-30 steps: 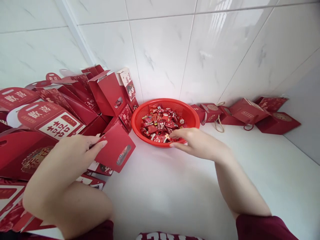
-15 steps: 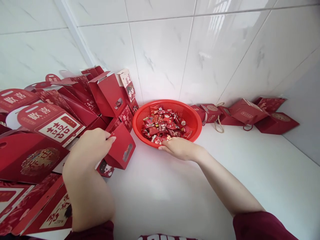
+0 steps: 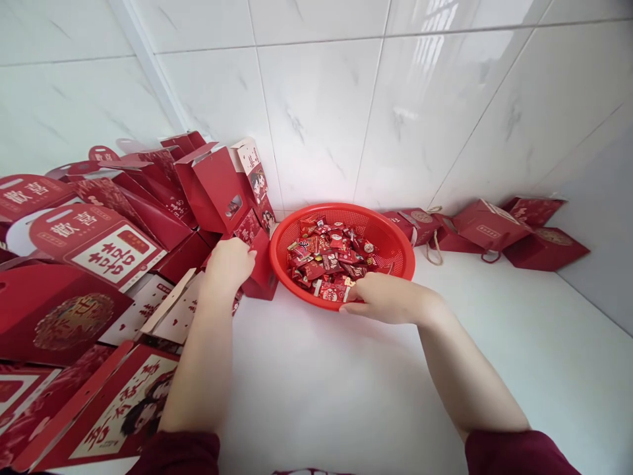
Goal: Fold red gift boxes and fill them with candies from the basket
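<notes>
My left hand (image 3: 230,267) is closed on the top edge of a red gift box (image 3: 262,280), which stands on the table just left of the basket. Its lower part is partly hidden behind my wrist. A red plastic basket (image 3: 404,264) with mesh walls holds many wrapped sweets (image 3: 331,254), mostly in red packets. At the basket's near rim, my right hand (image 3: 383,297) grips with the thumb outside and the fingers over the inner side, hidden in part against the sweets.
Red and white gift boxes (image 3: 82,316) crowd the left side, some stacked up to the wall. More red boxes with rope handles (image 3: 487,224) line the wall at the right. Behind everything rises a white tiled wall (image 3: 316,119). The white table (image 3: 336,382) spreads in front.
My left hand has moved right and slightly away from me with the red box, now upright beside the basket. The basket has shifted a little right and nearer, my right hand with it.
</notes>
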`<state>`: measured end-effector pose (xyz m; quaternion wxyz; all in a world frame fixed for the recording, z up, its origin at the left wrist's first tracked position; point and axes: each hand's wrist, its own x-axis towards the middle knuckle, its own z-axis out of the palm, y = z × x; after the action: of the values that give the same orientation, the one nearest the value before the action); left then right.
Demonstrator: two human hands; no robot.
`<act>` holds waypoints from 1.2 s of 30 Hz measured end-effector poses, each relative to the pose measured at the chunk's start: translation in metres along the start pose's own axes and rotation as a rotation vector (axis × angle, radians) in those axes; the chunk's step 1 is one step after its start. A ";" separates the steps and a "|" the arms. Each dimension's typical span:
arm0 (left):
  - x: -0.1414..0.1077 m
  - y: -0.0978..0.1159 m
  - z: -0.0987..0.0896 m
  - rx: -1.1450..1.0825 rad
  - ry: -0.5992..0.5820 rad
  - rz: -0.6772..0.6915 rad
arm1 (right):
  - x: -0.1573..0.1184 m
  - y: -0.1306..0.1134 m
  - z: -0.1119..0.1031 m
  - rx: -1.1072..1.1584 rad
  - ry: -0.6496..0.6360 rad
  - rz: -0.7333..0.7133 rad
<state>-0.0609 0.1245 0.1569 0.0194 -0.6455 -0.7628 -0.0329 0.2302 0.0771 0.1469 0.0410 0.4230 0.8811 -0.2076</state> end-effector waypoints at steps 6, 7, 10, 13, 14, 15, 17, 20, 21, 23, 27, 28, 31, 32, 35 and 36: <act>0.033 0.027 0.029 -0.075 0.127 -0.013 | -0.001 -0.002 0.000 -0.035 -0.004 -0.008; 0.040 0.030 0.034 -0.094 0.137 -0.011 | 0.000 -0.001 0.000 -0.026 -0.005 -0.024; 0.064 0.036 0.044 -0.149 0.142 -0.003 | 0.004 0.001 0.001 0.035 -0.023 -0.102; 0.090 0.039 0.048 -0.192 0.131 -0.002 | 0.008 0.001 0.002 0.067 -0.036 -0.155; 0.098 0.040 0.049 -0.204 0.129 -0.004 | 0.009 0.001 0.003 0.055 -0.026 -0.156; 0.106 0.041 0.050 -0.215 0.130 -0.005 | 0.010 -0.001 0.004 0.035 -0.007 -0.155; 0.120 0.045 0.051 -0.236 0.136 0.000 | 0.010 -0.004 0.006 -0.007 0.036 -0.163; 0.141 0.049 0.054 -0.258 0.151 0.013 | 0.010 -0.010 0.008 -0.041 0.064 -0.197; 0.148 0.051 0.055 -0.262 0.156 0.014 | 0.011 -0.011 0.008 -0.054 0.067 -0.194; 0.160 0.053 0.057 -0.266 0.164 0.010 | 0.012 -0.014 0.008 -0.096 0.078 -0.167; 0.181 0.056 0.060 -0.256 0.166 0.001 | 0.014 -0.015 0.007 -0.152 0.084 -0.156; 0.185 0.056 0.059 -0.250 0.165 -0.002 | 0.015 -0.016 0.007 -0.145 0.086 -0.174; 0.194 0.057 0.056 -0.223 0.151 -0.009 | 0.020 -0.016 0.009 -0.112 0.102 -0.212; 0.196 0.057 0.054 -0.212 0.139 -0.012 | 0.023 -0.017 0.010 -0.099 0.113 -0.210; 0.202 0.056 0.046 -0.181 0.081 -0.027 | 0.033 -0.017 0.014 -0.008 0.150 -0.200; 0.203 0.056 0.043 -0.172 0.062 -0.034 | 0.036 -0.016 0.016 0.041 0.155 -0.210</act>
<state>-0.0390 0.3368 0.1298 -0.0133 -0.6305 -0.7670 -0.1185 0.1932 0.0885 0.1289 -0.0580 0.3441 0.9166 -0.1955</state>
